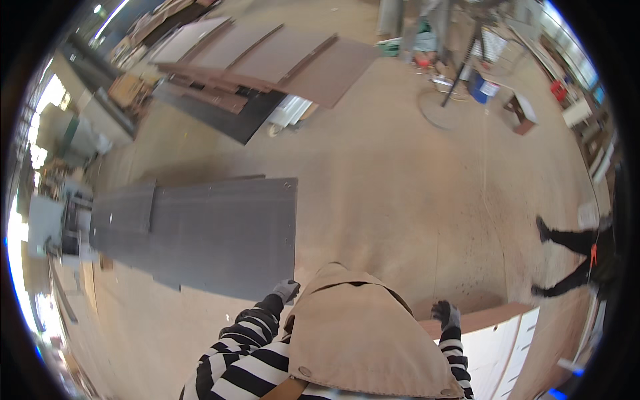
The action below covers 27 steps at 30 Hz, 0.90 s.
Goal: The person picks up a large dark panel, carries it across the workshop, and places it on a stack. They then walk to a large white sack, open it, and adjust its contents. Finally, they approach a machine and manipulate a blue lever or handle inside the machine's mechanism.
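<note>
In the head view, the only one, the dark grey sheets (227,233) lie layered in a staggered pile on the person's left, and none is visibly lifted; judging by this, handling looks barely under way, though how much is left cannot be told. The gloved left hand (285,290) is curled at the pile's near right corner, but whether the fingers clamp the edge or only pass over it cannot be told. The gloved right hand (445,315) is bent beside a white panel (513,347) with a brown edge strip (487,319); its grip is likewise unclear. The sheets are flat, matte and straight-edged, with small holes along the right side (they look like metal, perhaps). Farther off, the brown panels (333,67) are smooth and broad, crossed by raised ribs. The tan apron (373,333) looks thick and softly creased, above a dusty, scuffed floor (387,167).
</note>
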Available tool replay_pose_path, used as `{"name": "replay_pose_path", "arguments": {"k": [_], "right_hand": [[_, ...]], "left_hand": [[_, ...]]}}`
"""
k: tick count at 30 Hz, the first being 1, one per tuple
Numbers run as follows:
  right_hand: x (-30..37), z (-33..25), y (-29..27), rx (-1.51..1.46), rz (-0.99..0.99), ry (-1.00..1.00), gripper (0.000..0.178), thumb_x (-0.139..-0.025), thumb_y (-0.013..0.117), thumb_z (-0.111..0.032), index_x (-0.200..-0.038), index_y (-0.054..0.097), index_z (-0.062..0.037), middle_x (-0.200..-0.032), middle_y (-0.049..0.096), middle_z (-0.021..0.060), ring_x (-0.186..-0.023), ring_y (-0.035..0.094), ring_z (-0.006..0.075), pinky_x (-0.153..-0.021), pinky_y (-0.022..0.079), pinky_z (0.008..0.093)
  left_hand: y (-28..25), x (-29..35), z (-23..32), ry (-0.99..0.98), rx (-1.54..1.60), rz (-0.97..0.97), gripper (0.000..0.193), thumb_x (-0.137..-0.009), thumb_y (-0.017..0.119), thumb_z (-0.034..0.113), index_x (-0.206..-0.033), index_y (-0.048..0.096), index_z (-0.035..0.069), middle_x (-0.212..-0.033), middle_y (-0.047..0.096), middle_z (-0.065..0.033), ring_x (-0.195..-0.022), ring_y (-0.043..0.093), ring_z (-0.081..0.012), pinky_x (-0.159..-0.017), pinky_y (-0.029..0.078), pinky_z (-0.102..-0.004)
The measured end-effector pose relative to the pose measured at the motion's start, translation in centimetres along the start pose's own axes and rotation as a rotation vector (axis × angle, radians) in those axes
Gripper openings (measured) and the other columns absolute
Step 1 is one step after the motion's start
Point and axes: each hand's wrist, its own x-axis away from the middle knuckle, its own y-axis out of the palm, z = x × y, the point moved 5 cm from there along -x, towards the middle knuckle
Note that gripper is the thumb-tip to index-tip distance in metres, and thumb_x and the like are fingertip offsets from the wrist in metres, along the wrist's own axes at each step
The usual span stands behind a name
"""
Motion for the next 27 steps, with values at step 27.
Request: {"name": "replay_pose_path", "arguments": {"k": [27], "right_hand": [[-28.0,-37.9,46.3,0.683,-0.347,-0.216,0.026,-0.084,0.057,-0.023,-0.097,0.061,-0.0008,-0.076,0.065,0.0115,-0.061,0.062,0.0212,-0.051,0.048,0.0301]], "left_hand": [[-14.2,-21.6,22.7,0.189,0.779,0.216,0.030,-0.088,0.056,0.028,-0.106,0.058,0.004,-0.085,0.064,-0.0097,-0.067,0.061,-0.0194,-0.057,0.048,-0.0305]]}}
